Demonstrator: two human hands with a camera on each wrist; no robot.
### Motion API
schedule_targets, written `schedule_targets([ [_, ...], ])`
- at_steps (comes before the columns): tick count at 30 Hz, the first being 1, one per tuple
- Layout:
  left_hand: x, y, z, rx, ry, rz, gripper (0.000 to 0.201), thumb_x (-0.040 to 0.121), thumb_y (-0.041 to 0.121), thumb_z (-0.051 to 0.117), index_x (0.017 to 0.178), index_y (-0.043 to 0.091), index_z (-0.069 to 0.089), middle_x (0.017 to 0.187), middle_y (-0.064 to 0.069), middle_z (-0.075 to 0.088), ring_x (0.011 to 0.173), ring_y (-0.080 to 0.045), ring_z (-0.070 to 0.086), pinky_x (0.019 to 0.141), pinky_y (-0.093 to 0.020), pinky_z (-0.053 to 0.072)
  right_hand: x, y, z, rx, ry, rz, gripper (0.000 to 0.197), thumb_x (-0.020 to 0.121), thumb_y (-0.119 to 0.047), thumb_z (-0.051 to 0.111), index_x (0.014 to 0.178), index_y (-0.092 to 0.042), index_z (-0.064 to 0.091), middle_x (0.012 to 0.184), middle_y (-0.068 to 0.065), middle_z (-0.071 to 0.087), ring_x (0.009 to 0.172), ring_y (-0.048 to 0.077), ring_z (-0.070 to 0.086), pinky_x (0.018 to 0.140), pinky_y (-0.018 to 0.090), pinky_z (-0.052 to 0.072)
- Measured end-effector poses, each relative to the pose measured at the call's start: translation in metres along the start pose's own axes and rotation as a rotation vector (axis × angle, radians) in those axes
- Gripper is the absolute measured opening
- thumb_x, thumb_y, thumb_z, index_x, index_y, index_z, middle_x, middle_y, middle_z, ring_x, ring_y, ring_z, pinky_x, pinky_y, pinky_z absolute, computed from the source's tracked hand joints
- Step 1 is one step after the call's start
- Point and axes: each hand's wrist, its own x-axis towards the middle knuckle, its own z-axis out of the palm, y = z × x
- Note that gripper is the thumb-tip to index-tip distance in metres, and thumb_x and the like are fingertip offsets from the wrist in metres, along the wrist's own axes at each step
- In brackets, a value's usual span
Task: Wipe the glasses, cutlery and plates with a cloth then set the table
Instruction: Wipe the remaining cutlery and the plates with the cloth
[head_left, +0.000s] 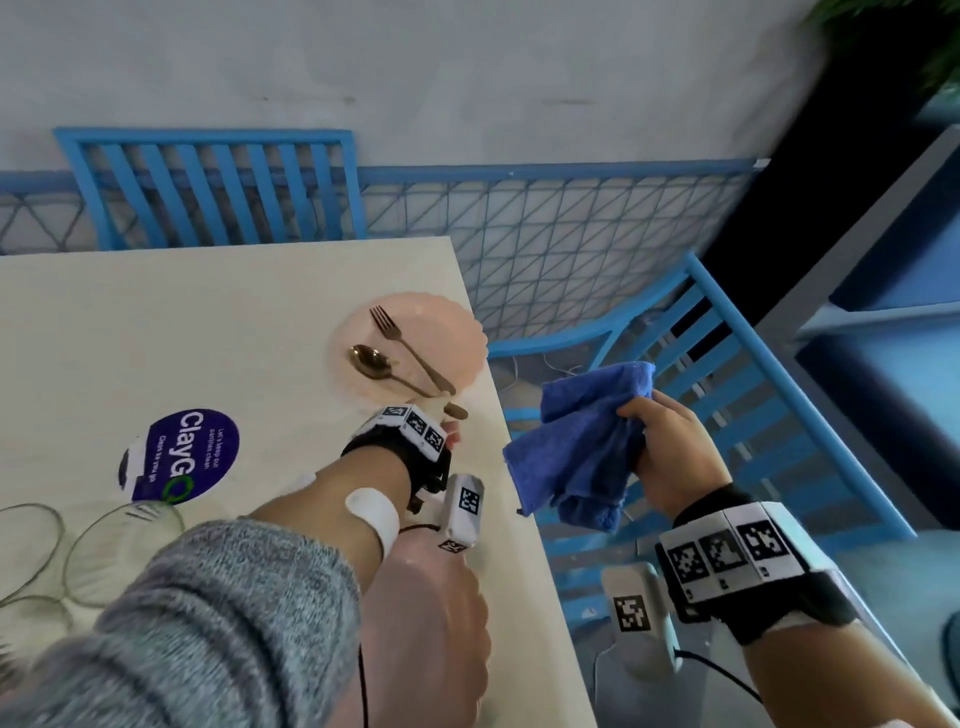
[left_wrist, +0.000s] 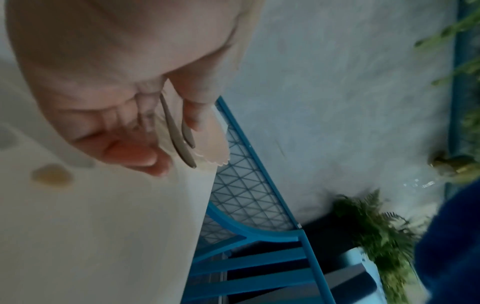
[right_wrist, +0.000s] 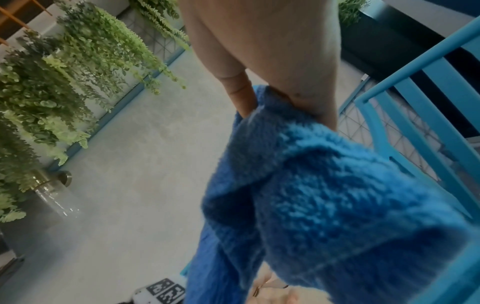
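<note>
A pale pink scalloped plate (head_left: 457, 325) sits near the table's right edge, with a bronze fork (head_left: 410, 348) and spoon (head_left: 371, 361) lying on it, handles towards me. My left hand (head_left: 453, 434) is at the handle ends. In the left wrist view the two handles (left_wrist: 179, 144) lie between its thumb (left_wrist: 194, 115) and loosely bent fingers (left_wrist: 140, 154), over the plate (left_wrist: 215, 144). No grip is visible. My right hand (head_left: 639, 431) holds a bunched blue cloth (head_left: 576, 452) in the air beyond the table's right edge. The cloth (right_wrist: 337, 195) hangs from its fingers (right_wrist: 298, 98).
Clear glasses (head_left: 124, 551) stand at the table's near left beside a round purple sticker (head_left: 182, 457). A blurred pale pink shape (head_left: 431, 623) lies under my left forearm. One blue slatted chair (head_left: 208, 187) stands at the far side and another (head_left: 727, 415) under the cloth. The cream table (head_left: 208, 338) ends just right of the plate.
</note>
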Motion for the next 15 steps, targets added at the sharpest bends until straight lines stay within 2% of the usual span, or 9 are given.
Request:
schedule_targets([
  [1, 0.001, 0.001, 0.003, -0.105, 0.023, 0.0, 0.034, 0.1, 0.023, 0.039, 0.071, 0.01, 0.051, 0.064, -0.003, 0.054, 0.061, -0.015, 0.047, 0.052, -0.026, 0.038, 0.001, 0.0, -0.001, 0.004, 0.003, 0.011, 0.021, 0.09, 0.003, 0.039, 0.098, -0.001, 0.059, 0.084, 0.014, 0.059, 0.077, 0.022, 0.058, 0.065, 0.03, 0.048],
  [3, 0.004, 0.002, 0.005, -0.161, 0.055, 0.009, 0.039, 0.099, 0.026, 0.042, 0.067, 0.007, 0.054, 0.061, -0.004, 0.05, 0.056, -0.016, 0.044, 0.047, -0.024, 0.031, 0.004, 0.002, -0.003, -0.001, -0.005, 0.025, 0.022, 0.091, 0.003, 0.039, 0.091, -0.003, 0.06, 0.083, 0.012, 0.061, 0.076, 0.021, 0.059, 0.065, 0.029, 0.049],
  [7, 0.002, 0.008, 0.001, -0.286, 0.14, 0.035, 0.031, 0.096, 0.009, 0.04, 0.067, 0.006, 0.048, 0.066, -0.007, 0.048, 0.053, -0.016, 0.042, 0.037, -0.014, 0.035, 0.003, 0.003, 0.0, -0.007, -0.012, 0.023, 0.026, 0.09, 0.003, 0.039, 0.079, -0.008, 0.06, 0.071, 0.006, 0.061, 0.068, 0.017, 0.058, 0.059, 0.026, 0.047],
  [9, -0.011, 0.013, -0.006, -0.443, 0.119, 0.048, 0.026, 0.094, 0.0, 0.036, 0.07, 0.003, 0.046, 0.068, -0.008, 0.045, 0.051, -0.017, 0.045, 0.036, -0.013, 0.042, 0.004, 0.003, 0.005, 0.008, -0.027, 0.012, 0.024, 0.09, 0.001, 0.04, 0.082, -0.011, 0.061, 0.077, 0.006, 0.062, 0.074, 0.018, 0.06, 0.064, 0.028, 0.048],
  [11, -0.03, 0.015, -0.016, -0.571, 0.046, 0.054, 0.025, 0.095, -0.004, 0.03, 0.075, 0.002, 0.046, 0.072, -0.01, 0.046, 0.041, -0.016, 0.054, 0.038, -0.015, 0.045, 0.003, 0.005, 0.011, 0.035, -0.043, -0.026, 0.021, 0.092, -0.003, 0.044, 0.089, -0.015, 0.061, 0.084, 0.006, 0.063, 0.078, 0.018, 0.06, 0.067, 0.03, 0.049],
  [13, -0.055, 0.014, -0.026, -0.615, -0.014, 0.07, 0.026, 0.095, -0.005, 0.028, 0.079, -0.001, 0.047, 0.072, -0.013, 0.054, 0.037, -0.015, 0.057, 0.039, -0.016, 0.048, 0.002, 0.008, 0.02, 0.052, -0.098, -0.044, 0.014, 0.093, -0.008, 0.046, 0.1, -0.013, 0.057, 0.084, 0.011, 0.058, 0.069, 0.022, 0.057, 0.06, 0.031, 0.048],
  [15, -0.08, 0.009, -0.035, -0.579, -0.052, 0.088, 0.027, 0.096, -0.005, 0.027, 0.081, 0.0, 0.048, 0.057, -0.011, 0.06, 0.035, -0.012, 0.055, 0.039, -0.016, 0.046, -0.001, 0.011, 0.033, 0.072, -0.18, -0.003, 0.014, 0.093, -0.009, 0.042, 0.106, -0.011, 0.047, 0.071, 0.009, 0.046, 0.053, 0.022, 0.044, 0.053, 0.037, 0.044],
])
